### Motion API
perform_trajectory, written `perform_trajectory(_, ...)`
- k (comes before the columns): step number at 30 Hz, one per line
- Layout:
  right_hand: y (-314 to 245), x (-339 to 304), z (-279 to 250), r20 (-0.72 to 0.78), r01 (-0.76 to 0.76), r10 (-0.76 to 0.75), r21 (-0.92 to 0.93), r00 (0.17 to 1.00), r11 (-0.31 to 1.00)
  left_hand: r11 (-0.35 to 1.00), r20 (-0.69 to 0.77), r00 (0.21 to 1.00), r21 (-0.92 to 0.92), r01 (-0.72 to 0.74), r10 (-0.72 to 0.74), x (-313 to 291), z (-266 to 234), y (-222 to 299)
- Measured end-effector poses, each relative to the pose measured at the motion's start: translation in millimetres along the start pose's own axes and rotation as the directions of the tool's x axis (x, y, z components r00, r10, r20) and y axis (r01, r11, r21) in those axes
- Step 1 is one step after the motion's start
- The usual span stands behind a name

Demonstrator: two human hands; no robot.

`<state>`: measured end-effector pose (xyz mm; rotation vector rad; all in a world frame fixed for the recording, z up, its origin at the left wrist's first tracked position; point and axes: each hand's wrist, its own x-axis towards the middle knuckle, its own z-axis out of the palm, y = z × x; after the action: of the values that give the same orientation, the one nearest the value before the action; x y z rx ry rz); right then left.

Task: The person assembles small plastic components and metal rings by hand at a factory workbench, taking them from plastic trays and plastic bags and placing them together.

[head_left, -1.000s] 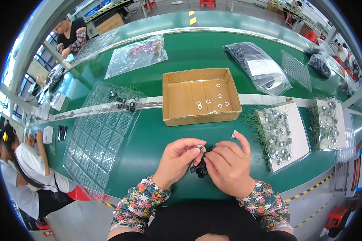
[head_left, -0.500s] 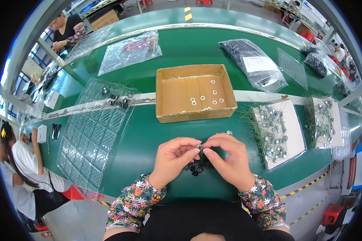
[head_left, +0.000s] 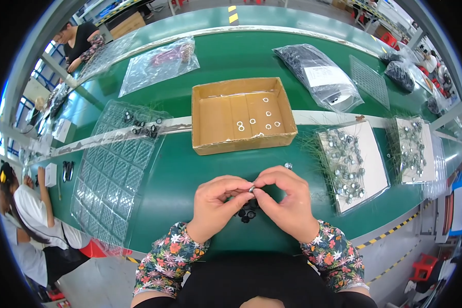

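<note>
Small part (head_left: 252, 189) pinched between my left hand (head_left: 214, 208) and right hand (head_left: 291, 203), thumb and forefinger of each together on it, held over the near side of the table (head_left: 172, 177). Looks tiny and silvery, maybe roundish; my fingertips cover most of it, so exact shape is hard to call. Black parts (head_left: 247, 211) in a loose pile just below my fingers, right hand hiding some. One silvery piece (head_left: 288, 166) just beyond my right knuckles.

Edges and room: box (head_left: 245, 147), brown, open-topped, white rings (head_left: 268, 114) on its floor, stands ahead of my hands; near wall apart from my fingers, green surface between. Tray (head_left: 110, 177), clear, out left, right edge well apart from my left hand, a wide green stretch between. Board (head_left: 372, 151) on the right, silvery pieces on it, thin green strands poking past its left edge; gap from my right hand tighter than on the left. Table's near edge runs close by my body
</note>
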<state>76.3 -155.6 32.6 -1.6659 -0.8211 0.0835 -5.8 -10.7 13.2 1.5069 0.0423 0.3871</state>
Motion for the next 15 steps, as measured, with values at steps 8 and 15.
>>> perform_trajectory(8,0.8,0.2,-0.5,0.006,-0.025,0.025,0.039,1.000,0.999,0.999,0.035,0.999,0.032,-0.005,0.004,-1.1,-2.0,-0.8)
perform_trajectory(15,1.7,-0.7,-0.6,-0.002,-0.019,0.019,0.026,1.000,0.999,0.999,0.015,1.000,-0.042,0.016,-0.016,-1.2,-0.8,-1.8)
